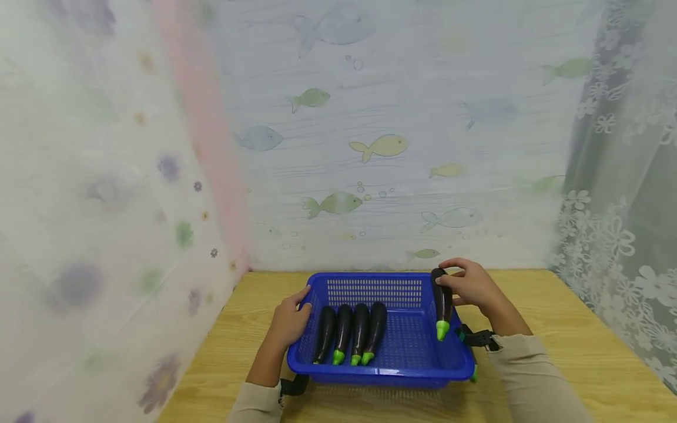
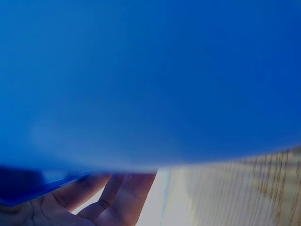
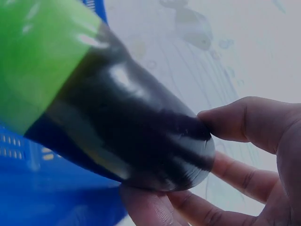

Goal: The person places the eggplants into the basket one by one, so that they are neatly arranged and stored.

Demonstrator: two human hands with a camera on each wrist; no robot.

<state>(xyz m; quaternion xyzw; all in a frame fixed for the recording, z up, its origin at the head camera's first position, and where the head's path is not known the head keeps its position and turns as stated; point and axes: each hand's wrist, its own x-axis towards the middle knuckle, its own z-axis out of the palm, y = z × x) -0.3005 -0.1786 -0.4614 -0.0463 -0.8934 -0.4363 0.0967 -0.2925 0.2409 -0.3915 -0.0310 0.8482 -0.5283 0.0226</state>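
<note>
A blue plastic basket (image 1: 402, 371) with slotted walls stands on the table. Several dark eggplants (image 1: 344, 332) with green stem ends lie side by side in its left half. My left hand (image 1: 288, 322) grips the basket's left rim; in the left wrist view the blue wall hides part of its fingers (image 2: 124, 200). Above the basket's right side, my right hand (image 1: 471, 286) pinches another eggplant (image 1: 442, 299) by its rounded dark end. That eggplant hangs with its green end down. In the right wrist view, thumb and fingertips press around the dark end (image 3: 155, 136).
Just outside the basket's right front corner shows a green tip (image 1: 473, 373), mostly hidden by the basket. The wooden table (image 1: 550, 317) meets a fish-patterned curtain (image 1: 391, 235) at the back. A flowered sheet (image 1: 174, 282) hangs at left, lace (image 1: 608, 235) at right.
</note>
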